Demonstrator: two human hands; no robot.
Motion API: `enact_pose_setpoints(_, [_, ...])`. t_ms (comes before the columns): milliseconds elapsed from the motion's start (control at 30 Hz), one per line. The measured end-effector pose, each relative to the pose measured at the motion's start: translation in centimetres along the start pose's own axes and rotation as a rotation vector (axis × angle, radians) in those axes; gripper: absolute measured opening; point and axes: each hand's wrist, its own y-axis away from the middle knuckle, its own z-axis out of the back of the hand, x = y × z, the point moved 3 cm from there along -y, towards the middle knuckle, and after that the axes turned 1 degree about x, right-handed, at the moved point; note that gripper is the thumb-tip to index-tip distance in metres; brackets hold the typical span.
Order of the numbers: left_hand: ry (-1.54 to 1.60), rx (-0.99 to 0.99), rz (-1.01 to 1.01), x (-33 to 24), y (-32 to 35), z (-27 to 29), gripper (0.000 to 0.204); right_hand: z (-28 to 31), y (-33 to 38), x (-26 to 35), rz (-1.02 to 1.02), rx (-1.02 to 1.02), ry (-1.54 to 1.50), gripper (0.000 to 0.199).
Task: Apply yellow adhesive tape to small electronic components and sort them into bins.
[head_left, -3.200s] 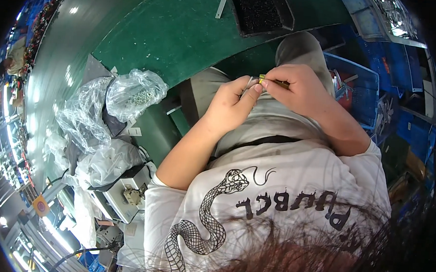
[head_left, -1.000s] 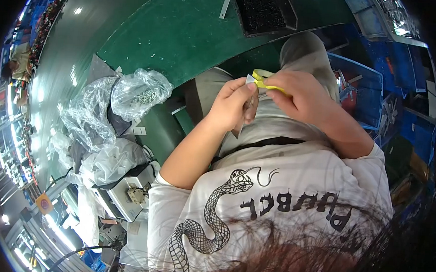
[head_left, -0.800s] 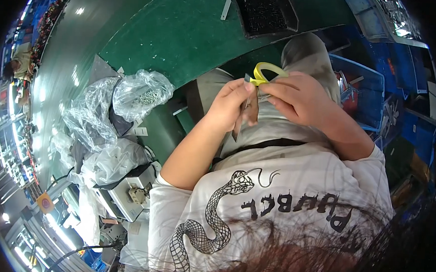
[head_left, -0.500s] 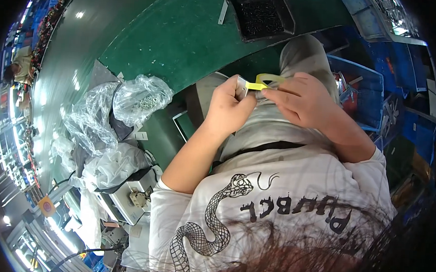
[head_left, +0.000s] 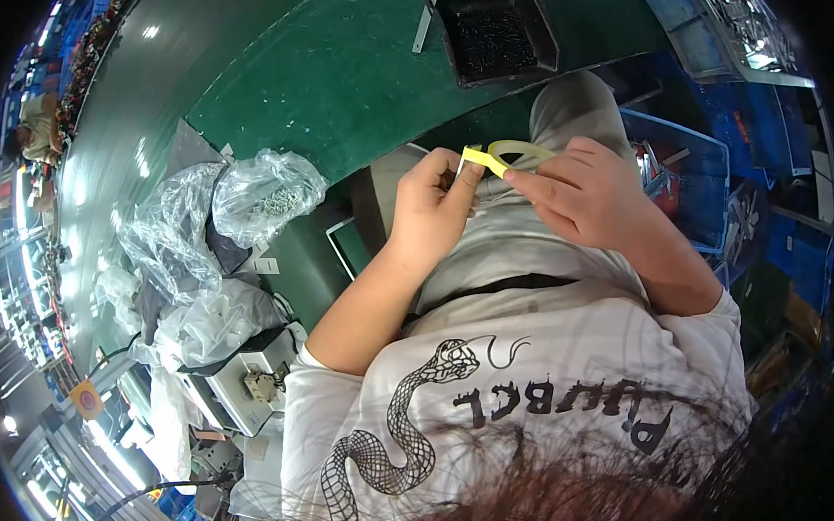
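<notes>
A small flat metal piece [head_left: 461,162] is pinched upright between the thumb and fingers of my left hand [head_left: 424,209]. My right hand [head_left: 585,196] grips a roll of yellow tape [head_left: 525,148], its fingertips on the near side of the ring. From the roll a short yellow strip [head_left: 487,159] runs to the top of the metal piece, where my left thumb presses near its end. Both hands are closed and held above my lap. My fingers hide most of the metal piece.
On the green table [head_left: 322,86] ahead sits a black bin [head_left: 541,26] of small dark parts, with a metal strip [head_left: 424,25] beside it. Clear plastic bags [head_left: 270,191] lie at the left, near a white machine [head_left: 265,380]. A blue crate [head_left: 707,219] with metal parts stands at my right.
My left hand has tilted and shifted slightly left, and its thumb now lies up against the tape at the metal piece. The strip runs at a steeper slant. My right hand stays nearly still.
</notes>
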Motion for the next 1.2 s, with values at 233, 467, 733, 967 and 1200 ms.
enact_pose_setpoints(233, [0.252,0.081,0.085,0.5,0.1,-0.5,0.017,0.1,0.0,-0.3,-0.013,-0.052,0.059,0.041])
enact_pose_setpoints(467, [0.324,0.134,0.053,0.7,0.2,-0.5,0.015,0.7,0.4,-0.3,-0.016,-0.014,0.050,0.044])
enact_pose_setpoints(733, [0.349,0.161,0.061,0.5,0.3,-0.4,0.020,1.1,0.4,-0.2,-0.010,-0.016,0.087,0.043])
enact_pose_setpoints(967, [0.363,0.152,0.054,0.6,0.4,-0.5,0.020,1.7,0.5,0.2,0.006,-0.026,0.131,0.043])
enact_pose_setpoints(1200, [0.456,0.142,0.093,0.7,0.3,-0.5,0.025,1.5,0.8,0.2,-0.016,0.063,0.181,0.040])
